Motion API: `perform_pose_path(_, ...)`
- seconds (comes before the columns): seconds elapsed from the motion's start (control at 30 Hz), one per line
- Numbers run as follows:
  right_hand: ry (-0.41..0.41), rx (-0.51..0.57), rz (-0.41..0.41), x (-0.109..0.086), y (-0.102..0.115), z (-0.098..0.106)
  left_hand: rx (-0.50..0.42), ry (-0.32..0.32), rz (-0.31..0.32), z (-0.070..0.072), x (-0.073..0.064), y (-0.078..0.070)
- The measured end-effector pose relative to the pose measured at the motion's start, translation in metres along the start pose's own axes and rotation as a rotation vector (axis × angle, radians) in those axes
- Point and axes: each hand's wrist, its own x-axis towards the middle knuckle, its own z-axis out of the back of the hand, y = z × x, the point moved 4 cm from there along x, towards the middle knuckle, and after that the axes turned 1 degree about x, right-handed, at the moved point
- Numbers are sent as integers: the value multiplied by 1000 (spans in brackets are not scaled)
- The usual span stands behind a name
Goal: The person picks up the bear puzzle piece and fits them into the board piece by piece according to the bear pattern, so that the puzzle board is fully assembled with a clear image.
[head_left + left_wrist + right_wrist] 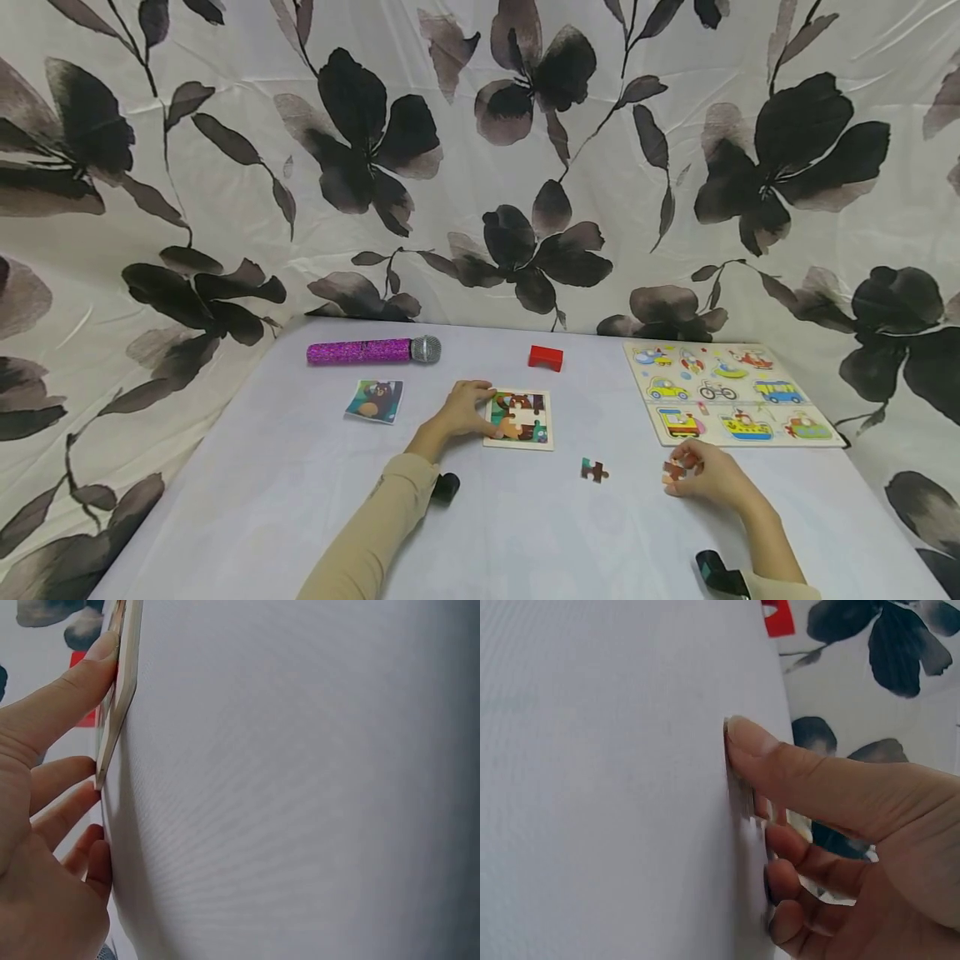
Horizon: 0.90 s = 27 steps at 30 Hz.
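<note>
In the head view, my left hand (461, 411) grips the left side of a small jigsaw puzzle tray (517, 446), which is partly filled with pieces and shows a light gap in its middle. The left wrist view has the thumb (94, 671) over the tray's edge (126, 690), with fingertips against its side. Off to the right, my right hand (712, 479) pinches a brown jigsaw piece (673, 472) just above or on the table; whether more than one piece is held I cannot tell. Between the hands lies a loose brown and teal piece (594, 471).
A bear picture card (377, 401) lies left of the tray, below a glittery purple microphone (360, 352). Behind the tray sits a red block (545, 358). A vehicle peg-puzzle board (731, 393) lies at the right, beyond my right hand. Floral cloth (517, 167) hangs behind.
</note>
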Motion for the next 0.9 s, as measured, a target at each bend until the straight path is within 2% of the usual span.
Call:
perform_pose_path(0.23,-51,247,31,8,11,-7,25,6,-3,-1,0,0)
perform_pose_path(0.37,-152,435,119,18,25,-10,23,4,-4,-1,1,0)
perform_pose_path(0.47,-189,562,197,28,37,-12,23,5,4,-1,1,1)
perform_pose_path(0.67,-215,604,269,50,63,-20,23,6,6,-2,1,1)
perform_pose_path(0.9,-227,676,278,68,86,-32,26,13,11,-3,3,3)
